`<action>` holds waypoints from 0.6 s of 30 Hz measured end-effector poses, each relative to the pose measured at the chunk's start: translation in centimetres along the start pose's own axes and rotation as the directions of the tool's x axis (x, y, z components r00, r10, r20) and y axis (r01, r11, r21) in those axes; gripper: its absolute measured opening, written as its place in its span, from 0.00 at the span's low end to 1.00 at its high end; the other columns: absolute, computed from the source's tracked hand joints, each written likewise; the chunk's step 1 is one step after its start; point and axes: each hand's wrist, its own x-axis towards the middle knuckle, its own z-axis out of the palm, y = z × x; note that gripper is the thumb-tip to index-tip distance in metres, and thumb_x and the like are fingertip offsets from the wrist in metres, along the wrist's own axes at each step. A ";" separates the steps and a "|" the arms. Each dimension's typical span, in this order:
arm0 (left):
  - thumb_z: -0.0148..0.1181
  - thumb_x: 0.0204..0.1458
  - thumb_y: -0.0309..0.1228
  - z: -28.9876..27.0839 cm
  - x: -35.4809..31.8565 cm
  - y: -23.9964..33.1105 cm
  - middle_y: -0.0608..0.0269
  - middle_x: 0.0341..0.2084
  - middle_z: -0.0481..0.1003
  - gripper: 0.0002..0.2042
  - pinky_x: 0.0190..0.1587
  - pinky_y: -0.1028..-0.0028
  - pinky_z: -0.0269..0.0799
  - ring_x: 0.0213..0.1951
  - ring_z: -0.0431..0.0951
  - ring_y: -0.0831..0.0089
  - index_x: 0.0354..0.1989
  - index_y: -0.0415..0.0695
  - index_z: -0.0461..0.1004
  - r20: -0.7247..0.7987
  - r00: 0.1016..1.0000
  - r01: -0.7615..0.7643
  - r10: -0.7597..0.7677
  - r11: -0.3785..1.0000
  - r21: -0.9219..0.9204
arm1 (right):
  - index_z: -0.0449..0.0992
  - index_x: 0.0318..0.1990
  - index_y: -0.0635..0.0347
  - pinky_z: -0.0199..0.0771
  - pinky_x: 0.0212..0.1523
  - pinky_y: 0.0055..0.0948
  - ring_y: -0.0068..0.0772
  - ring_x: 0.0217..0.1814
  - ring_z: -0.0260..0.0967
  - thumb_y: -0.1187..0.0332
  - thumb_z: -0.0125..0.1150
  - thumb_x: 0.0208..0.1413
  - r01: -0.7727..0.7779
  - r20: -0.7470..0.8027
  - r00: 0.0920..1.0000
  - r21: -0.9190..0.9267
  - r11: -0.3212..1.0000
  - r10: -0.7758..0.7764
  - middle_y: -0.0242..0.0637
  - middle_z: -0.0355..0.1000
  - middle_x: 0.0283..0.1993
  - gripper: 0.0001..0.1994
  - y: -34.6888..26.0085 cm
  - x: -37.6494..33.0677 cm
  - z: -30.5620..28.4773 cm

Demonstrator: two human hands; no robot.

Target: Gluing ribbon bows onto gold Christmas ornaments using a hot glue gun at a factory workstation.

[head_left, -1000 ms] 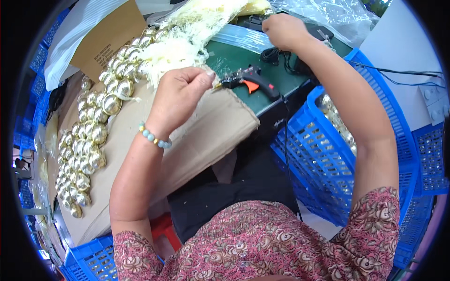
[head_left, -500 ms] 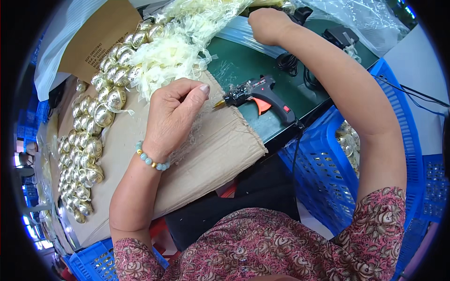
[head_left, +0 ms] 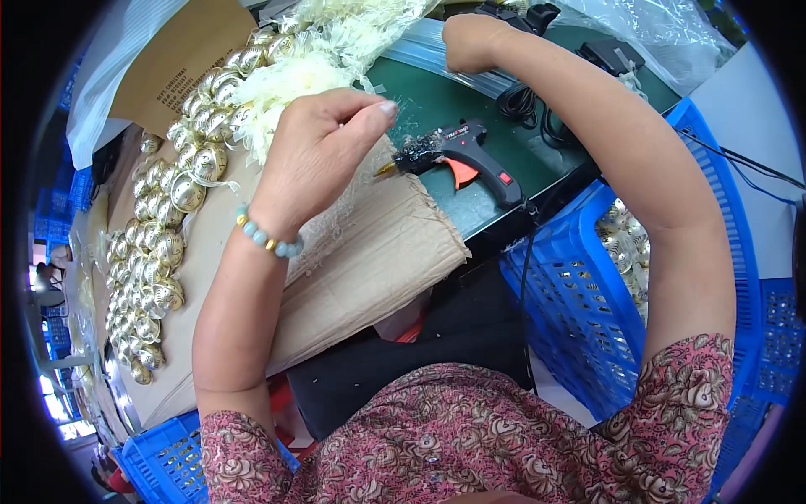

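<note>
My left hand [head_left: 312,160], with a bead bracelet at its wrist, hovers above the cardboard sheet [head_left: 374,269] near the pale yellow ribbons [head_left: 285,92]. Its fingers curl in under the thumb, hiding whatever they may hold. To its right a black hot glue gun [head_left: 480,160] with an orange trigger lies on its side, its brass nozzle at the cardboard's edge. At the far side of the table my right hand [head_left: 472,44] is closed beside a bundle of clear glue sticks [head_left: 420,49]. Its fingertips are turned away from view, so I cannot make out what they grip.
Many gold ball ornaments [head_left: 159,244] are lined up along the cardboard's left side. A blue crate [head_left: 579,286] holding more ornaments stands at the right. Black cables [head_left: 516,105] and an adapter [head_left: 611,57] lie on the green tabletop [head_left: 495,218].
My left hand has risen up and slightly right, toward the ribbons and the glue gun's nozzle. My right hand has stayed by the glue sticks. The view has shifted slightly.
</note>
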 end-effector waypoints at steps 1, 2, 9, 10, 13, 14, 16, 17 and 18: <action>0.58 0.52 0.36 0.2 0.4 0.1 0.62 0.21 0.75 0.14 0.31 0.77 0.68 0.26 0.71 0.79 0.34 0.34 0.78 -0.004 1.000 0.000 0.000 1.000 0.002 | 0.80 0.32 0.66 0.74 0.42 0.39 0.49 0.40 0.74 0.67 0.59 0.40 0.003 -0.003 1.000 -0.001 1.000 -0.003 0.52 0.75 0.36 0.13 -0.1 -0.1 -0.1; 0.58 0.51 0.37 0.5 0.7 0.1 0.62 0.21 0.75 0.15 0.30 0.77 0.68 0.25 0.71 0.79 0.35 0.34 0.78 0.013 1.000 0.005 -0.005 1.000 -0.024 | 0.80 0.31 0.66 0.74 0.42 0.39 0.49 0.39 0.74 0.65 0.60 0.39 0.014 -0.037 0.999 0.027 1.000 -0.013 0.52 0.75 0.35 0.14 -0.1 -0.3 -0.2; 0.57 0.51 0.38 1.5 2.3 -0.7 0.56 0.21 0.76 0.16 0.32 0.73 0.70 0.25 0.74 0.73 0.36 0.35 0.78 0.106 0.994 0.015 -0.020 0.999 0.046 | 0.80 0.32 0.67 0.73 0.43 0.40 0.49 0.41 0.74 0.72 0.52 0.44 0.084 -0.001 0.996 -0.107 0.991 -0.084 0.53 0.75 0.39 0.12 0.4 -1.4 -3.4; 0.57 0.51 0.38 1.7 2.6 -0.5 0.56 0.21 0.76 0.16 0.32 0.73 0.70 0.25 0.74 0.73 0.36 0.35 0.78 0.111 0.994 0.010 -0.015 0.999 0.046 | 0.80 0.32 0.67 0.73 0.43 0.40 0.49 0.41 0.74 0.72 0.52 0.44 0.077 -0.002 0.997 -0.107 0.991 -0.078 0.53 0.75 0.39 0.12 0.8 -2.2 -3.8; 0.57 0.50 0.38 2.3 3.7 -0.2 0.52 0.23 0.78 0.16 0.35 0.71 0.72 0.26 0.77 0.66 0.36 0.36 0.78 0.137 0.990 -0.056 0.038 0.990 0.127 | 0.79 0.35 0.66 0.73 0.45 0.39 0.47 0.44 0.73 0.68 0.54 0.47 -0.033 -0.143 0.990 -0.176 0.984 0.007 0.50 0.75 0.40 0.12 1.9 -4.0 -4.6; 0.57 0.49 0.39 2.5 4.2 0.1 0.51 0.25 0.78 0.15 0.36 0.69 0.72 0.28 0.77 0.63 0.35 0.37 0.79 0.108 0.993 -0.064 0.046 0.982 0.175 | 0.79 0.35 0.66 0.73 0.45 0.39 0.47 0.44 0.73 0.68 0.54 0.47 -0.037 -0.145 0.989 -0.176 0.984 0.011 0.50 0.75 0.40 0.12 2.2 -5.5 -4.5; 0.56 0.49 0.39 3.0 5.5 0.8 0.49 0.26 0.78 0.15 0.37 0.68 0.73 0.29 0.78 0.60 0.35 0.39 0.79 0.083 0.994 -0.084 0.067 0.971 0.223 | 0.80 0.36 0.62 0.72 0.47 0.40 0.46 0.45 0.73 0.62 0.58 0.49 0.252 -0.527 0.833 0.093 0.963 -0.167 0.48 0.75 0.40 0.14 3.3 -8.8 -4.1; 0.55 0.49 0.39 3.4 6.3 1.2 0.50 0.27 0.78 0.14 0.37 0.66 0.73 0.30 0.78 0.58 0.35 0.41 0.80 -0.001 0.990 -0.131 0.139 0.935 0.329 | 0.80 0.36 0.62 0.72 0.47 0.40 0.46 0.45 0.73 0.62 0.58 0.49 0.245 -0.531 0.832 0.091 0.965 -0.162 0.48 0.75 0.40 0.14 3.2 -8.4 -4.4; 0.53 0.48 0.39 4.2 7.3 1.7 0.50 0.28 0.78 0.14 0.38 0.65 0.73 0.31 0.78 0.56 0.35 0.44 0.80 -0.069 0.973 -0.170 0.221 0.887 0.430 | 0.80 0.36 0.60 0.71 0.47 0.40 0.46 0.45 0.73 0.58 0.59 0.49 0.024 -0.388 0.921 0.127 0.992 0.028 0.47 0.75 0.40 0.15 3.1 -7.9 -4.6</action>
